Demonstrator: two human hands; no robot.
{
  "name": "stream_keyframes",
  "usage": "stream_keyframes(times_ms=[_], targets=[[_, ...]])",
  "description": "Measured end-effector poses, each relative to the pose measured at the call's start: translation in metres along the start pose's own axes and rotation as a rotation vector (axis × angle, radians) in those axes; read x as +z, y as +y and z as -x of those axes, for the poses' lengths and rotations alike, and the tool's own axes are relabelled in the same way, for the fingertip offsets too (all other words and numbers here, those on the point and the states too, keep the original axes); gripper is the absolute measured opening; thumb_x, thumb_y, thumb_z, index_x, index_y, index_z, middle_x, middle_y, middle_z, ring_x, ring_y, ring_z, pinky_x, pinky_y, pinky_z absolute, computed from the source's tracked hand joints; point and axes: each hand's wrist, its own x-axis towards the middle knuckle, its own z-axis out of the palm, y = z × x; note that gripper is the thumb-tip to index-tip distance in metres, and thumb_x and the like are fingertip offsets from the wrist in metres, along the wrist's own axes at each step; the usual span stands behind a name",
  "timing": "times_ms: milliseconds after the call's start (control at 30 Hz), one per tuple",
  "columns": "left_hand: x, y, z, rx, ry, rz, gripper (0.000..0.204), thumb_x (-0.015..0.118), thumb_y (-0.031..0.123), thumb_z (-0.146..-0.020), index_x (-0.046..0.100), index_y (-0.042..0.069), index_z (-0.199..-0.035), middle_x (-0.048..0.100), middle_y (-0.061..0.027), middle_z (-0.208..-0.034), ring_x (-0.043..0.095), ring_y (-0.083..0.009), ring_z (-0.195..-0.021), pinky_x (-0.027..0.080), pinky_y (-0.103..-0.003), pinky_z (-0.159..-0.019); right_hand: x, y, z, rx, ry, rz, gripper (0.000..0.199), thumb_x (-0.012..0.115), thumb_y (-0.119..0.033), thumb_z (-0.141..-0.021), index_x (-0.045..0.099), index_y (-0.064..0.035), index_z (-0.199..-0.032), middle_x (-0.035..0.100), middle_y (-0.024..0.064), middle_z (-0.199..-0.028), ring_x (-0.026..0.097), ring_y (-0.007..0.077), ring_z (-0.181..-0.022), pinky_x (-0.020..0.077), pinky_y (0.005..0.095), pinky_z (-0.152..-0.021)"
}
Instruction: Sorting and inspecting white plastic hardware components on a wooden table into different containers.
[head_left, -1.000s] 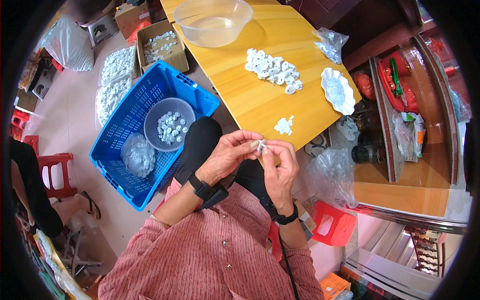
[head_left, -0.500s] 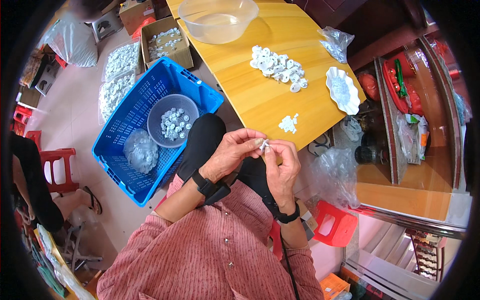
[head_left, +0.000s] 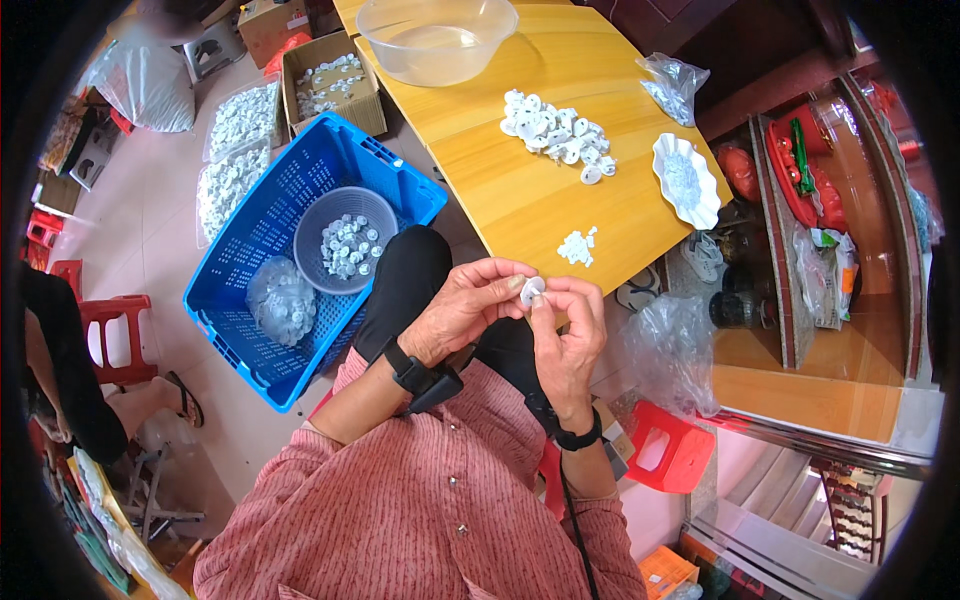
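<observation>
Between the fingertips of both hands is a small round white plastic part (head_left: 532, 291), its disc face turned up. My left hand (head_left: 476, 308) pinches it from the left, and my right hand (head_left: 567, 325) grips its right side with thumb and fingers. Just beyond my hands, on the yellow wooden table (head_left: 470, 180), lies a little pile of tiny white pieces (head_left: 577, 247). Farther off is a heap of round white parts (head_left: 560, 135). A scalloped white dish (head_left: 686, 184) with small pale pieces stands at the table's right edge.
Left of my knees, a blue plastic crate (head_left: 240, 215) holds a grey basket (head_left: 310, 225) of white parts and a filled clear bag (head_left: 281, 303). A clear basin (head_left: 437, 40) stands on the far table. A red stool (head_left: 672, 448) is at right; another person's leg (head_left: 140, 408) shows at left.
The white part has turned between my fingers, so its round disc face now shows where a narrower, pronged side showed before. My right fingers have shifted slightly.
</observation>
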Motion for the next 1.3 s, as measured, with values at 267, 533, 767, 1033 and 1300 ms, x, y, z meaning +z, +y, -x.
stream_keyframes(times_ms=[267,533,767,1033,1300], targets=[[-0.001,-0.001,-0.001,0.013,-0.044,0.066,0.023,0.059,0.010,-0.100,0.063,-0.002,-0.119,0.068,-0.0107,-0.112,0.067,-0.0165,-0.097,0.058,-0.028,-0.083,-0.004,-0.004,-0.001,-0.032,0.012,0.057,0.010,0.069,-0.001,-0.084,0.060,-0.0001,-0.088,0.061,0.0153,-0.104,0.062,0.0297,-0.096,0.0510,0.0395,-0.082],[0.002,0.001,0.001,0.024,-0.052,0.074,0.023,0.059,0.010,-0.100,0.063,-0.002,-0.119,0.068,-0.0109,-0.112,0.067,-0.0171,-0.099,0.058,-0.029,-0.084,-0.004,-0.009,-0.003,-0.030,0.002,0.055,0.010,0.069,-0.001,-0.084,0.060,-0.0005,-0.089,0.061,0.0159,-0.105,0.062,0.0301,-0.097,0.0510,0.0398,-0.083],[-0.001,0.000,0.000,0.042,-0.066,0.111,0.023,0.059,0.009,-0.099,0.063,-0.002,-0.120,0.067,-0.0110,-0.113,0.066,-0.0182,-0.101,0.058,-0.030,-0.086,-0.004,-0.009,-0.004,-0.049,0.011,0.057,0.010,0.069,0.000,-0.084,0.060,-0.0004,-0.089,0.061,0.0157,-0.104,0.062,0.0300,-0.096,0.0511,0.0397,-0.083],[0.001,0.002,0.000,0.053,-0.112,0.226,0.026,0.059,0.008,-0.099,0.061,-0.004,-0.123,0.066,-0.0108,-0.112,0.066,-0.0184,-0.102,0.058,-0.030,-0.087,-0.004,-0.015,-0.005,-0.084,0.022,0.077,0.011,0.069,0.000,-0.083,0.060,-0.0006,-0.089,0.061,0.0159,-0.104,0.062,0.0306,-0.096,0.0511,0.0398,-0.083],[0.000,0.003,0.001,0.056,-0.108,0.199,0.025,0.059,0.008,-0.099,0.061,-0.001,-0.122,0.066,-0.0104,-0.114,0.065,-0.0184,-0.104,0.057,-0.032,-0.089,-0.001,-0.016,-0.007,-0.106,0.016,0.096,0.012,0.069,0.000,-0.083,0.059,-0.0003,-0.091,0.061,0.0162,-0.105,0.062,0.0315,-0.097,0.0513,0.0401,-0.082]])
